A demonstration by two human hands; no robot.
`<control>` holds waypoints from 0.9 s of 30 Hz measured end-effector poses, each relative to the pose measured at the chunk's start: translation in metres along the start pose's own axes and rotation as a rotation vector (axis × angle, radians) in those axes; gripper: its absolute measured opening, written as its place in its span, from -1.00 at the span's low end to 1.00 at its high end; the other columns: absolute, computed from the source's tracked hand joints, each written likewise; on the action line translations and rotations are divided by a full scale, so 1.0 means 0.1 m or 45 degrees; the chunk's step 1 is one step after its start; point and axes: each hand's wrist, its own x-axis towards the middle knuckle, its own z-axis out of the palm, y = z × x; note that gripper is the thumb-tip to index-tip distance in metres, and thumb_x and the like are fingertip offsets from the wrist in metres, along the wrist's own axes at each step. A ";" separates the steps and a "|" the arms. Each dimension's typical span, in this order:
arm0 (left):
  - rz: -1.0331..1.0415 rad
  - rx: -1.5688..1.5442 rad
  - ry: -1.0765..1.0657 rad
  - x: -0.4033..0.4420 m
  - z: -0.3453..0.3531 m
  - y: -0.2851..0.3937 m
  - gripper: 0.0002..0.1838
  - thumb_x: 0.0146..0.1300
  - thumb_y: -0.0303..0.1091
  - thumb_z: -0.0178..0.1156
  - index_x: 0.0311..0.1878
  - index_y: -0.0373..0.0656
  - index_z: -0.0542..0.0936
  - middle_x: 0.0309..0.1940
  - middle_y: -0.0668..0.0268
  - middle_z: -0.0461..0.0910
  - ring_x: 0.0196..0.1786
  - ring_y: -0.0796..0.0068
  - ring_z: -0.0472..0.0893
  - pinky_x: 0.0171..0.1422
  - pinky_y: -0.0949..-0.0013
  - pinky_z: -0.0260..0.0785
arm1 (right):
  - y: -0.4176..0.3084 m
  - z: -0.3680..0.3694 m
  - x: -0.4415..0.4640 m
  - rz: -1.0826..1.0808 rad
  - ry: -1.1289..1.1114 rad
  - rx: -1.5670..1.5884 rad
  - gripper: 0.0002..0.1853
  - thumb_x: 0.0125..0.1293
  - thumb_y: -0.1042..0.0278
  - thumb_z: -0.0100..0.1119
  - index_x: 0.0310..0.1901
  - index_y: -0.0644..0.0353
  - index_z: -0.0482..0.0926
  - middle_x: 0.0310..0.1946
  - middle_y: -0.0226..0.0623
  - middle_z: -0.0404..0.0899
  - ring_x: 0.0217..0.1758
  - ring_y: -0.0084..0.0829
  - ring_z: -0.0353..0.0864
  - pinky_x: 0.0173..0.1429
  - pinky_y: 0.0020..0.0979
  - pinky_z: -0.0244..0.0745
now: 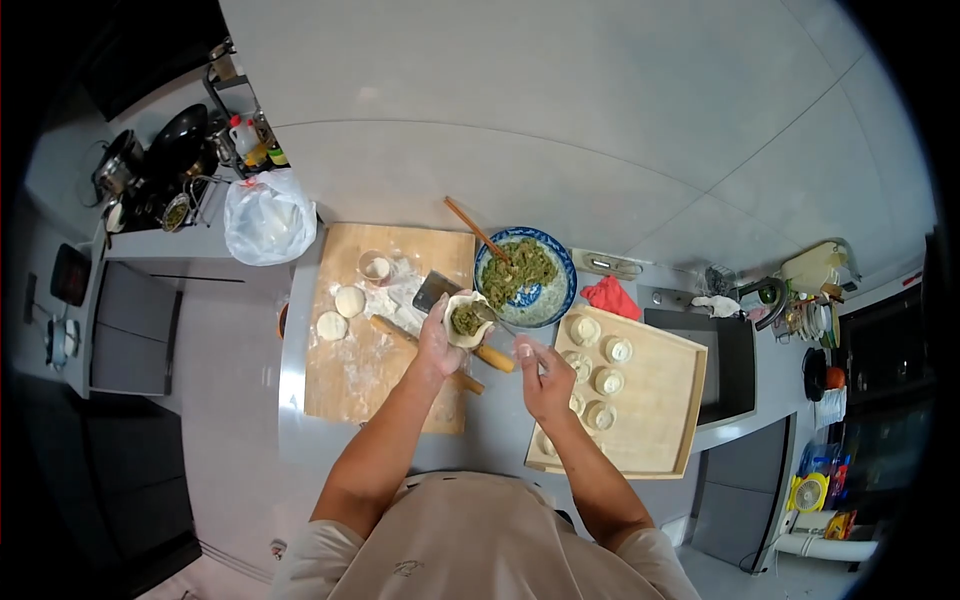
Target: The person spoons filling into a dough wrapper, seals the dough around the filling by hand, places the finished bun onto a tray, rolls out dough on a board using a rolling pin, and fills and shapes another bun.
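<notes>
As hands (435, 345) (548, 380) fill dough (466, 341), board edge (460, 414) beneath

Just before the bowl (571, 287), the left hand (436, 346) cups filled dough (465, 323). The right hand (546, 380) holds a utensil (504, 325).

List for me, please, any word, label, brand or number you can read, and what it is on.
No text is legible.
Mark on the shirt: too small to read.
Bottles at upper left: any labels too blurred.
Bright items at far right: likewise.
</notes>
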 end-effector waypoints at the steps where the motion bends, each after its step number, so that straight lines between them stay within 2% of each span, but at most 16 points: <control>1: 0.006 -0.002 -0.006 -0.01 0.02 0.01 -0.52 0.63 0.12 -0.07 0.25 -0.01 0.59 0.17 0.16 0.65 0.19 0.05 0.65 0.17 -0.13 0.61 | -0.03 0.02 0.00 -0.009 -0.001 -0.001 -0.75 0.56 0.42 0.18 0.13 0.34 0.69 -0.21 -0.07 0.79 -0.20 -0.15 0.81 -0.02 -0.31 0.70; 3: -0.009 0.039 0.023 -0.04 0.03 0.00 -0.54 0.63 0.13 -0.05 0.18 0.00 0.61 0.10 0.22 0.69 0.14 0.12 0.68 0.12 -0.12 0.62 | -0.07 0.07 -0.03 0.302 0.034 0.428 -0.72 0.62 0.35 0.13 0.12 0.39 0.68 -0.18 -0.15 0.81 -0.19 -0.42 0.79 -0.04 -0.40 0.70; 4: -0.011 0.040 0.019 -0.05 0.03 0.00 -0.54 0.63 0.13 -0.05 0.18 0.00 0.61 0.10 0.22 0.69 0.14 0.12 0.68 0.12 -0.12 0.62 | -0.08 0.10 -0.04 0.300 0.037 0.425 -0.72 0.62 0.35 0.13 0.12 0.39 0.68 -0.18 -0.15 0.81 -0.19 -0.42 0.79 -0.04 -0.40 0.70; 6: -0.034 0.059 -0.041 -0.06 0.03 0.00 -0.54 0.63 0.12 -0.06 0.19 0.00 0.62 0.11 0.24 0.69 0.15 0.13 0.68 0.13 -0.13 0.61 | -0.10 0.14 -0.01 0.459 -0.012 0.514 -0.69 0.64 0.31 0.12 0.12 0.43 0.67 -0.19 -0.22 0.80 -0.19 -0.58 0.74 -0.05 -0.47 0.70; 9: -0.028 0.056 0.008 -0.07 0.05 -0.05 -0.55 0.63 0.11 -0.05 0.22 0.02 0.62 0.14 0.25 0.69 0.17 0.12 0.68 0.16 -0.14 0.60 | -0.17 0.07 -0.05 0.507 0.080 0.674 -0.69 0.64 0.32 0.12 0.11 0.43 0.67 -0.20 -0.21 0.80 -0.21 -0.55 0.74 -0.07 -0.48 0.69; 12: -0.020 0.052 -0.038 -0.04 0.04 -0.07 -0.52 0.61 0.13 -0.02 0.31 0.03 0.58 0.16 0.21 0.68 0.18 0.07 0.68 0.16 -0.11 0.61 | -0.08 0.09 -0.05 0.544 0.054 0.579 -0.68 0.64 0.30 0.11 0.11 0.43 0.67 -0.21 -0.20 0.80 -0.23 -0.53 0.75 -0.08 -0.47 0.69; 16: -0.023 0.027 -0.004 -0.03 0.09 -0.12 -0.55 0.63 0.09 -0.04 0.30 0.04 0.59 0.19 0.25 0.68 0.23 0.12 0.66 0.24 -0.17 0.58 | 0.01 0.06 -0.04 0.466 0.146 0.628 -0.68 0.64 0.30 0.12 0.11 0.42 0.67 -0.20 -0.19 0.80 -0.25 -0.53 0.75 -0.08 -0.45 0.70; 18: -0.038 0.051 0.008 0.02 0.08 -0.15 -0.53 0.63 0.07 -0.04 0.32 0.00 0.58 0.21 0.25 0.67 0.25 0.14 0.65 0.30 -0.13 0.56 | 0.08 0.05 0.01 0.553 0.094 0.580 -0.69 0.63 0.31 0.13 0.12 0.42 0.67 -0.20 -0.18 0.81 -0.23 -0.54 0.75 -0.06 -0.45 0.69; 22: 0.001 0.041 0.088 0.15 0.01 -0.21 -0.53 0.64 0.05 -0.04 0.31 -0.06 0.59 0.19 0.23 0.68 0.25 0.16 0.65 0.37 -0.05 0.53 | 0.21 0.01 0.01 0.554 0.130 0.617 -0.70 0.63 0.33 0.12 0.12 0.41 0.67 -0.19 -0.19 0.81 -0.21 -0.55 0.75 -0.05 -0.47 0.68; 25: 0.066 -0.036 0.135 0.25 -0.09 -0.23 -0.53 0.65 0.02 -0.04 0.28 -0.12 0.60 0.14 0.23 0.71 0.22 0.21 0.66 0.39 0.07 0.52 | 0.46 0.08 0.08 0.506 0.235 0.533 -0.70 0.66 0.33 0.07 0.10 0.42 0.67 -0.20 -0.20 0.79 -0.23 -0.54 0.71 -0.10 -0.45 0.65; 27: 0.072 -0.056 0.143 0.32 -0.20 -0.23 -0.53 0.65 0.02 -0.04 0.28 -0.12 0.60 0.14 0.23 0.71 0.22 0.21 0.66 0.38 0.07 0.52 | 0.66 0.15 0.15 0.445 0.164 0.152 -0.71 0.64 0.32 0.10 0.12 0.37 0.68 -0.18 -0.17 0.80 -0.22 -0.40 0.75 -0.07 -0.38 0.65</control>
